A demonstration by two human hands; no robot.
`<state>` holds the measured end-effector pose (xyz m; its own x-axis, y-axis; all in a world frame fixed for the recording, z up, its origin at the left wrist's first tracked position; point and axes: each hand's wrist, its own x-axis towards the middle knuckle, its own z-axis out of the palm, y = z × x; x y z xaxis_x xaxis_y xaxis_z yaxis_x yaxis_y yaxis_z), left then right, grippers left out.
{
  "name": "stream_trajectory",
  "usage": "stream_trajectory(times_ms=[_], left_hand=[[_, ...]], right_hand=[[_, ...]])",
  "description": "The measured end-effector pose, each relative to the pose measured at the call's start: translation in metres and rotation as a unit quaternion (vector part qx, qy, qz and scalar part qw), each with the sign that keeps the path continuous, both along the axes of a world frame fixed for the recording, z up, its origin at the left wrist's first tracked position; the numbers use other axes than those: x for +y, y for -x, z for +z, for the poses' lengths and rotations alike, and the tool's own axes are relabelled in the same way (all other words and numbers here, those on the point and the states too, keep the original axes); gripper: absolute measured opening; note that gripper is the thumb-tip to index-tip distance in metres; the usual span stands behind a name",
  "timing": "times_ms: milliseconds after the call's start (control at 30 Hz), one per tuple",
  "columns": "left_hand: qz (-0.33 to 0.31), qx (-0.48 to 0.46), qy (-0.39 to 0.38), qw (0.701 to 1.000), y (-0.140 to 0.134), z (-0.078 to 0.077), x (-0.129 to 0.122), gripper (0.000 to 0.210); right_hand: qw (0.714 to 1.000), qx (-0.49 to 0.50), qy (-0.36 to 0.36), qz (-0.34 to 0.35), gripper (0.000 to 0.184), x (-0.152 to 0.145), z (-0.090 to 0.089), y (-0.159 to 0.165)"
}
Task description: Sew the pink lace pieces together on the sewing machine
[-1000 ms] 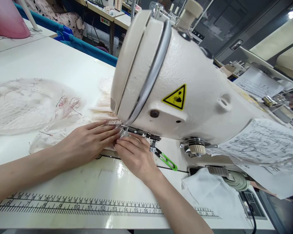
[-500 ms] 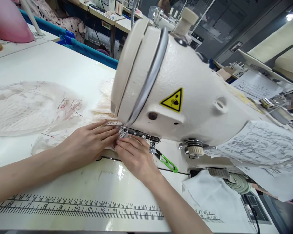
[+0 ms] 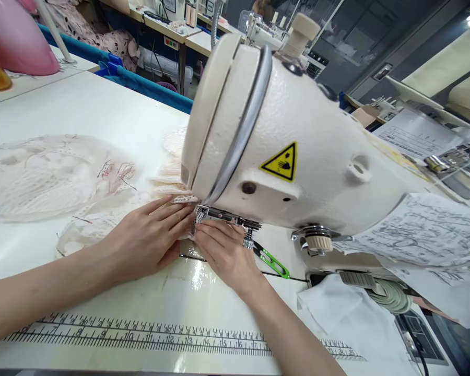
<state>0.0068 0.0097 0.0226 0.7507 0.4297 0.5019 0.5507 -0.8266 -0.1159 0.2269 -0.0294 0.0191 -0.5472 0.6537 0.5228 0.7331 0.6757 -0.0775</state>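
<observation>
Pale sheer lace fabric (image 3: 55,172) spreads over the left of the table and runs in gathered folds to the sewing machine (image 3: 235,125). My left hand (image 3: 152,230) lies on the fabric just left of the presser foot (image 3: 199,213), its fingers stretched out and side by side. Close to the foot on the near side, my right hand (image 3: 227,250) has its fingertips together at the fabric's edge. Its thumb is hidden. The machine head and my fingers cover the needle area. Green-handled thread snips (image 3: 274,263) lie just right of my right hand.
A printed ruler (image 3: 141,337) runs along the table's front edge. White cloth (image 3: 337,308) lies at lower right, below paper sheets (image 3: 423,235) with dark line patterns. A pink rounded object (image 3: 27,36) stands at upper left. Blue edging (image 3: 149,89) borders the table's far side.
The whole view has shifted slightly right and down. My left thumb shows more below the palm. Both hands stay at the presser foot, with the fabric nearly unchanged.
</observation>
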Motion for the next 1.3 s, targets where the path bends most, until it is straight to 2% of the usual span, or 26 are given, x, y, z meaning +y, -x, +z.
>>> stream_trajectory(times_ms=[267, 500, 767, 967, 1033, 1133, 1300], left_hand=[[0.012, -0.022, -0.006, 1.000, -0.0042, -0.0006, -0.0037, 0.041], [0.007, 0.000, -0.028, 1.000, -0.0067, 0.0038, -0.0036, 0.040], [0.018, -0.012, -0.006, 1.000, -0.0091, 0.0009, -0.0050, 0.038], [0.017, 0.004, -0.029, 0.999, -0.0077, 0.0001, -0.0038, 0.036], [-0.006, -0.005, -0.035, 0.999, -0.0064, -0.0002, -0.0034, 0.032], [-0.057, -0.004, -0.027, 0.998, -0.0041, -0.0018, -0.0024, 0.042], [-0.068, 0.017, -0.010, 0.997, -0.0008, -0.0042, 0.0005, 0.045]], right_hand=[[0.999, -0.019, 0.033, -0.006, 0.018, 0.0010, -0.0013, -0.0074], [1.000, 0.010, 0.012, -0.016, 0.020, 0.0013, -0.0002, -0.0102], [0.993, -0.021, -0.005, -0.113, 0.016, -0.0044, 0.0006, -0.0071], [0.994, -0.040, -0.019, -0.105, 0.015, -0.0004, 0.0025, -0.0095], [0.994, -0.051, -0.022, -0.090, 0.015, 0.0004, 0.0029, -0.0098], [0.994, -0.065, -0.031, -0.088, 0.018, -0.0001, 0.0021, -0.0103], [0.995, -0.074, -0.052, -0.041, 0.021, -0.0006, 0.0022, -0.0099]])
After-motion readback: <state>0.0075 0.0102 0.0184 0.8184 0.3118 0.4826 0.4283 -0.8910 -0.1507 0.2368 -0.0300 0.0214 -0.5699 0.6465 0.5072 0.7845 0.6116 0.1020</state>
